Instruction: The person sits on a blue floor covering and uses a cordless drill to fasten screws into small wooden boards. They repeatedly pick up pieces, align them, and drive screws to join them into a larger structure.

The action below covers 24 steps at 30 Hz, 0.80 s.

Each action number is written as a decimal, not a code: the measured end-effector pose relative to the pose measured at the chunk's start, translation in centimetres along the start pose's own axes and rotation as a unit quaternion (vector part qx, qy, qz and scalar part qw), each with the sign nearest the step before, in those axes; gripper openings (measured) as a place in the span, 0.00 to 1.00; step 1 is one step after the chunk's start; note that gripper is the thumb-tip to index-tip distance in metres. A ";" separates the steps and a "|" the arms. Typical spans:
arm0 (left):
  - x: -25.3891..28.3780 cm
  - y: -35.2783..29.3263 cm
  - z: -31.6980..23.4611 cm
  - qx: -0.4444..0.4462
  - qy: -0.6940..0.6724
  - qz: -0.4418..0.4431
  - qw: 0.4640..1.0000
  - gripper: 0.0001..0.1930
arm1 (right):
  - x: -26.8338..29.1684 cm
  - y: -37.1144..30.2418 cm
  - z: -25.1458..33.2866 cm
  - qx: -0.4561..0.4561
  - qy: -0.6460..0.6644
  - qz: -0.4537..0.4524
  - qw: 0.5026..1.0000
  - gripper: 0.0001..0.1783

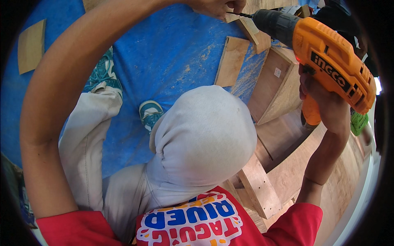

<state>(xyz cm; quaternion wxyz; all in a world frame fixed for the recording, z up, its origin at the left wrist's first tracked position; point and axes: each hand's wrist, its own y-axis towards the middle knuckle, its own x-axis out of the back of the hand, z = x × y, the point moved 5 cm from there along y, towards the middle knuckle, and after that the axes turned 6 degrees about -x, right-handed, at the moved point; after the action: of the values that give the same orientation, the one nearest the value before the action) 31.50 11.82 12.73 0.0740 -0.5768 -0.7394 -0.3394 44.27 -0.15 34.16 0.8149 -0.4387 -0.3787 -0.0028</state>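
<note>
Gripping orange pistol-grip power drill [332,53] at two o'clock in right hand [328,94]; pointing drill bit [241,14] toward curled left hand [213,5] at twelve. Cannot tell whether holding anything there.

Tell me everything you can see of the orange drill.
The drill is orange and plastic-looking, with a dark side panel and a black chuck. Its slim dark bit points to the picture's upper left. The right hand grips the handle, at the upper right. The left hand is near the bit's tip; contact is unclear.
</note>
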 end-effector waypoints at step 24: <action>-0.2 0.1 0.2 -0.005 0.003 -0.005 1.000 0.10 | 0.0 0.4 0.3 0.023 -0.001 0.009 1.000 0.08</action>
<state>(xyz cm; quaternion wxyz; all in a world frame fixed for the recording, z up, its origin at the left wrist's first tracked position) 31.67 11.78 12.50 0.0716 -0.5729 -0.7401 -0.3449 44.26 0.30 33.98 0.8247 -0.4228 -0.3755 0.0134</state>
